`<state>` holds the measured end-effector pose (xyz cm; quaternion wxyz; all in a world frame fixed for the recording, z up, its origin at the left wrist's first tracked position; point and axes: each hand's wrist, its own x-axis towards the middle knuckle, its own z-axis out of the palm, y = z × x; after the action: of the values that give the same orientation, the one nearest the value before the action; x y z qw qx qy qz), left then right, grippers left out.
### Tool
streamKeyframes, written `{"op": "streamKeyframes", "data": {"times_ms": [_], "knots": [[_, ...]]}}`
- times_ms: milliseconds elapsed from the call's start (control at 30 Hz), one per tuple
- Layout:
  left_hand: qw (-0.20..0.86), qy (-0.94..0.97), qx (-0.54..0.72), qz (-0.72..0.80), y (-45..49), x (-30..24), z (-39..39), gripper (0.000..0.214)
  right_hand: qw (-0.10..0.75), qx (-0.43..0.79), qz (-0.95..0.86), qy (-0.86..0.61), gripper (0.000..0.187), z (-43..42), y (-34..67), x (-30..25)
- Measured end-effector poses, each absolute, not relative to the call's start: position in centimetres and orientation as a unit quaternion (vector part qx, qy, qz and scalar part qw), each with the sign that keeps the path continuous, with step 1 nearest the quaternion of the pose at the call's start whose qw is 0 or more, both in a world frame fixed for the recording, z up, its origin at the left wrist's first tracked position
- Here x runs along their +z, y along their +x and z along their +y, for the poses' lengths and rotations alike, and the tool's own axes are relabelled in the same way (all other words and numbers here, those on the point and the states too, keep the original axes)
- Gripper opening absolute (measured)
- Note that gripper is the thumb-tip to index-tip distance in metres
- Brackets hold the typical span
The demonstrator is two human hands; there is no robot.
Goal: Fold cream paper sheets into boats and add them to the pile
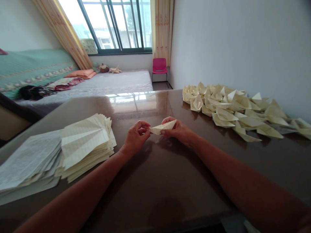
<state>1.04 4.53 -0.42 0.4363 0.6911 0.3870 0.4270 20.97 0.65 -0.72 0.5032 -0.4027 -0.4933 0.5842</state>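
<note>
Over the middle of a dark glossy table (155, 168) I hold a small folded cream paper boat (162, 127) between both hands. My left hand (136, 136) pinches its left tip with curled fingers. My right hand (178, 129) grips its right end, thumb on top. To the left lies a stack of creased cream paper sheets (85, 142), fanned out on top of printed pages (26, 161). A pile of several finished paper boats (233, 110) is spread along the table's right side by the wall.
Beyond the table stands a bed (109, 84) with clothes and pillows, a window with curtains behind it, and a pink chair (159, 66) in the corner. A white wall runs along the right.
</note>
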Motion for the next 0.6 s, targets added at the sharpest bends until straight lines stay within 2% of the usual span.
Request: {"op": "streamKeyframes", "data": {"times_ms": [333, 433, 600], "knots": [[0.42, 0.697, 0.435, 0.385, 1.03, -0.38, 4.39, 0.021, 0.524, 0.592, -0.455, -0.41, 0.047, 1.19, 21.49, -1.33], [0.41, 0.71, 0.431, 0.376, 0.96, -0.55, 4.51, 0.022, 0.541, 0.6, -0.415, -0.419, 0.053, 1.29, 21.5, -1.49], [0.325, 0.797, 0.367, 0.354, 0.78, -0.84, 4.18, 0.03, 0.528, 0.563, -0.452, -0.447, 0.052, 1.02, 20.83, -1.41]]}}
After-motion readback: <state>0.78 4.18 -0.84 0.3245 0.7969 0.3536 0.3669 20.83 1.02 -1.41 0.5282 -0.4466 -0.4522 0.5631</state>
